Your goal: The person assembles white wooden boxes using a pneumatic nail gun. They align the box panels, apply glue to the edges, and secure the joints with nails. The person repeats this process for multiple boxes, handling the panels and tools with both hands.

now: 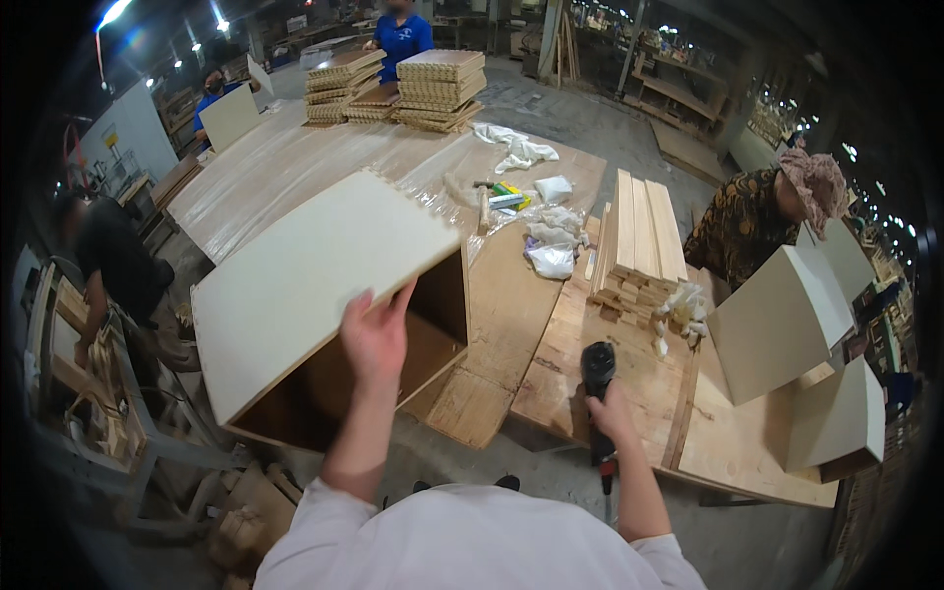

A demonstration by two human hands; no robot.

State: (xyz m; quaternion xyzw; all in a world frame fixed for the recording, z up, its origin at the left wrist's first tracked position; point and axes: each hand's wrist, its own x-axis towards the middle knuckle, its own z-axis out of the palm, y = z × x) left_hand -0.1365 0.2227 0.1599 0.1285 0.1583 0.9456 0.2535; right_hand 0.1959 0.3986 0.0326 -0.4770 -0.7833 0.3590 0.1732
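Note:
A large open-fronted wooden box (324,265) with a white top and a dark brown inside lies at a slant on the left of the workbench. My left hand (376,334) grips the front edge of its top panel, fingers at the rim. In my right hand (612,411) is a black handheld power tool (598,369), with a red fitting and a thin line trailing from its lower end. It is held near the bench's front edge, apart from the box.
Stacked pale wood strips (644,236) stand right of centre, beside clear bags of small parts (681,313). Behind lie a hammer (483,205), white cloths (516,147) and stacked panels (441,88). White boxes (782,324) stand at right, near a person (752,221). Other people work at left and behind.

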